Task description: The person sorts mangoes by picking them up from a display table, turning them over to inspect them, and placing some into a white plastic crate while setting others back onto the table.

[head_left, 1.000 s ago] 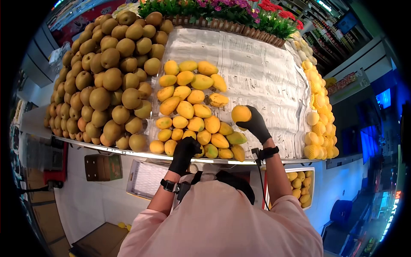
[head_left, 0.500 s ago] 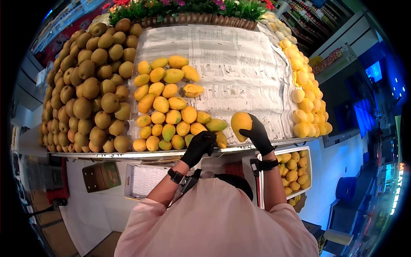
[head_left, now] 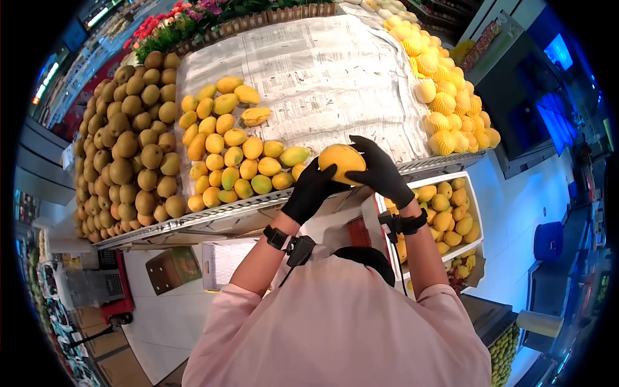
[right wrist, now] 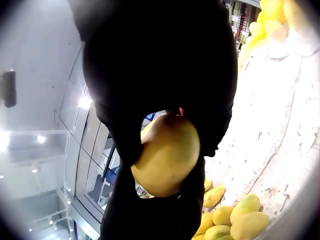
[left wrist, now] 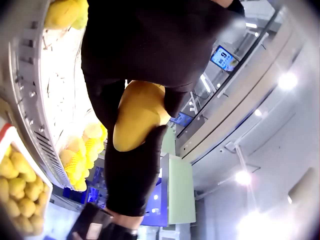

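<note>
A yellow mango (head_left: 342,163) is held between both black-gloved hands in front of the stand's edge. My left hand (head_left: 311,193) grips its left side, thumb across the near face. From the right, my right hand (head_left: 382,175) holds it, with fingers over the far side and thumb on the near face. Both wrist views show the mango (left wrist: 137,117) between dark fingers, its skin smooth and yellow in the right wrist view. Just left of the hands, rows of yellow and greenish mangoes (head_left: 234,156) lie on newspaper (head_left: 322,77).
Brown round pears (head_left: 122,148) are heaped at the left. Yellow fruit in foam nets (head_left: 445,103) lines the right side. Below the stand's metal edge (head_left: 193,222) are a white box of mangoes (head_left: 474,242) at right and a brown carton (head_left: 173,269) at left. Flowers (head_left: 193,19) stand behind.
My left hand has left the laid-out mangoes and moved right to the mango in my right hand; both hands now hold it. The head view has shifted right.
</note>
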Demonstrator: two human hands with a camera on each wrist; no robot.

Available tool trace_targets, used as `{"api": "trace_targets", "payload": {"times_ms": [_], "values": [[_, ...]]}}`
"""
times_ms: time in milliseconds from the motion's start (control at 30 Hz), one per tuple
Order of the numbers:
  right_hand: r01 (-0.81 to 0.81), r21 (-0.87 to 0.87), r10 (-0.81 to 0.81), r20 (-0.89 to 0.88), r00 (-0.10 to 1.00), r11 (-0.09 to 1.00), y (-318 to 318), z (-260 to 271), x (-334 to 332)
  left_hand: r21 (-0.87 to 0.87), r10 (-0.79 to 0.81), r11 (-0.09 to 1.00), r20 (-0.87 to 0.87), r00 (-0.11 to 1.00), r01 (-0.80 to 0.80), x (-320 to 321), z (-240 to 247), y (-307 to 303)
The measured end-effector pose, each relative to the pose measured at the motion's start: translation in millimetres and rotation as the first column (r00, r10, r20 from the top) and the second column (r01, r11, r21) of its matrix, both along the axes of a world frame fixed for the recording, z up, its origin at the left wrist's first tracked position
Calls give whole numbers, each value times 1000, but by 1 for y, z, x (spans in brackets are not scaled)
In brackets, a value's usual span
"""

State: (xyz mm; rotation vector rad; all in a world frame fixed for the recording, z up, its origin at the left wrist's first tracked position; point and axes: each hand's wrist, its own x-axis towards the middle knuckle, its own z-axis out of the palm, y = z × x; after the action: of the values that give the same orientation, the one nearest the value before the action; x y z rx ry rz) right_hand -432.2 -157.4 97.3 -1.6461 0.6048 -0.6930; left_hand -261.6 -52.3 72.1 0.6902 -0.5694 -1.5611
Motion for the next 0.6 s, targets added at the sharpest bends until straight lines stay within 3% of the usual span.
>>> {"api": "trace_targets", "payload": {"times_ms": [33, 67, 100, 133, 167, 200, 333, 400, 433, 500, 567, 600], "values": [[0, 134, -15, 111, 994, 991, 1, 1, -9, -12, -14, 1000, -112, 994, 13, -3, 3, 1], [16, 134, -32, 118, 992, 991, 2, 5, -23, -20, -19, 1000, -77, 997, 17, -3, -7, -1], [8, 255, -68, 230, 971, 967, 4, 1, -36, -28, -23, 999, -41, 999, 22, -4, -16, -2], [45, 268, -97, 183, 978, 962, 7, -5, -47, 45, 11, 999, -322, 947, 4, -7, -3, 0], [83, 281, -125, 134, 983, 956, 9, -9, -57, 120, 63, 993, -575, 816, 8, -11, 5, 2], [92, 299, -118, 70, 991, 950, 12, -10, -68, 78, 107, 994, -524, 845, -78, -16, 6, 1], [76, 346, -75, -17, 997, 935, 40, -16, -97, 109, 94, 993, -477, 874, -48, -32, 2, 9], [69, 346, -70, -11, 997, 936, 51, -14, -107, -43, 155, 986, -131, 979, -162, -48, 2, 14], [76, 352, -82, 1, 997, 933, 54, -16, -112, -133, 203, 972, 46, 978, -196, -59, 3, 16], [101, 381, -131, 52, 990, 919, 62, -15, -120, -192, 310, 943, 215, 926, -272, -80, 6, 17], [137, 434, -211, 129, 969, 891, 70, -10, -126, -117, 403, 915, 220, 889, -386, -101, 10, 17], [102, 448, -211, 200, 957, 888, 72, -8, -129, -233, 481, 877, 460, 747, -421, -107, 8, 18]]}}
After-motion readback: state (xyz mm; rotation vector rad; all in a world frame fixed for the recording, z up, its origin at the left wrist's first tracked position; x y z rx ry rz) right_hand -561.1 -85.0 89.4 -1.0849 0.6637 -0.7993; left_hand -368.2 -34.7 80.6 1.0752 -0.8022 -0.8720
